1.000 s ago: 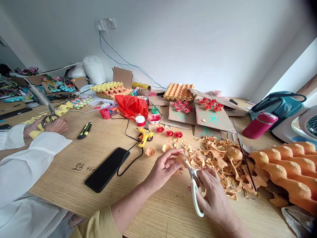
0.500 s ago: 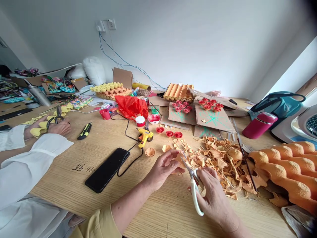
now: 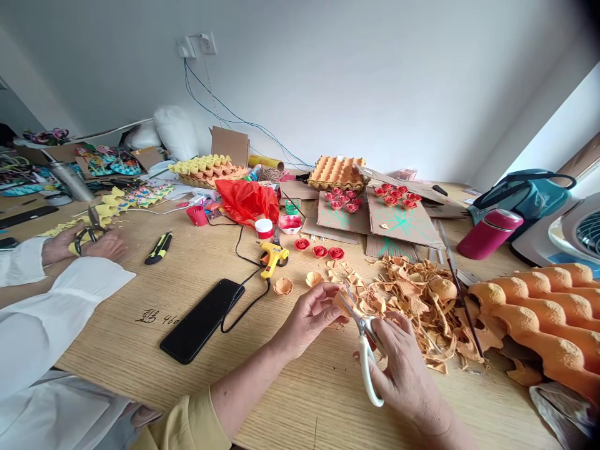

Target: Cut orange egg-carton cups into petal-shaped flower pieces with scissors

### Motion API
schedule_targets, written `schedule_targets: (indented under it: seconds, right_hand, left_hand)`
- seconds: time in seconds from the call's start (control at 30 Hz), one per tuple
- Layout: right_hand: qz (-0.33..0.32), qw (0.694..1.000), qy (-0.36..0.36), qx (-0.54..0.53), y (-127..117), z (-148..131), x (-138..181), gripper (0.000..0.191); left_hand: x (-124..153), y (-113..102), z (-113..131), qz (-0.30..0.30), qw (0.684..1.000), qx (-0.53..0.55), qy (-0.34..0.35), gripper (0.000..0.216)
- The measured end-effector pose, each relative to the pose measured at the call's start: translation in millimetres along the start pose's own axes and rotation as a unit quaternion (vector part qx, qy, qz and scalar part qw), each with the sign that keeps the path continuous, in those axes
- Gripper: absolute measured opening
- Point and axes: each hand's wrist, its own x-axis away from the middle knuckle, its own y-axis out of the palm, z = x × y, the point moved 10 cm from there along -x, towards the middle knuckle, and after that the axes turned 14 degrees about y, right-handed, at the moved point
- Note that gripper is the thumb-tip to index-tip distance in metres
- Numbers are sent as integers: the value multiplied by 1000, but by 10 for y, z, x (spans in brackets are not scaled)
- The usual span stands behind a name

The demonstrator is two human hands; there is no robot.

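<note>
My left hand (image 3: pixel 313 317) pinches a small orange piece of egg carton (image 3: pixel 345 301), partly hidden by the fingers. White-handled scissors (image 3: pixel 367 359) are in my right hand (image 3: pixel 402 362), their blades at that piece. Just beyond my hands lies a heap of orange carton scraps (image 3: pixel 417 300). Two orange carton cups cut like petals, one nearer (image 3: pixel 284 286) and one farther (image 3: pixel 314 279), rest on the table to the left of the heap. Behind them sit several red carton roses (image 3: pixel 320 252).
A yellow glue gun (image 3: pixel 273 258) and its cord lie by a black phone (image 3: pixel 201 322). Orange egg trays (image 3: pixel 539 312) stand at right, near a pink bottle (image 3: pixel 490 233). At left, a co-worker's hands (image 3: pixel 100 242) hold black scissors over yellow carton. A utility knife (image 3: pixel 158 248) lies between us.
My hands and scissors stay almost in place at the orange piece. The co-worker's hands and scissors have shifted slightly left, and the view has moved a little.
</note>
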Motion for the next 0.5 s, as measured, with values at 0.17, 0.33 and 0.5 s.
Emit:
schedule_targets:
  seconds: [0.17,0.33,0.5]
  right_hand:
    - [-12,1000,-3,-27,4,-25,25,21]
    - [-23,999,-4,-45,-3,-70,35,24]
    - [-17,999,2,-49,0,-53,22,26]
  left_hand:
    - [-11,-7,27,3,1000,-5,7,36]
    - [-35,11,128,-7,999,-24,25,38]
    - [-45,-1,190,-10,999,-37,33,39]
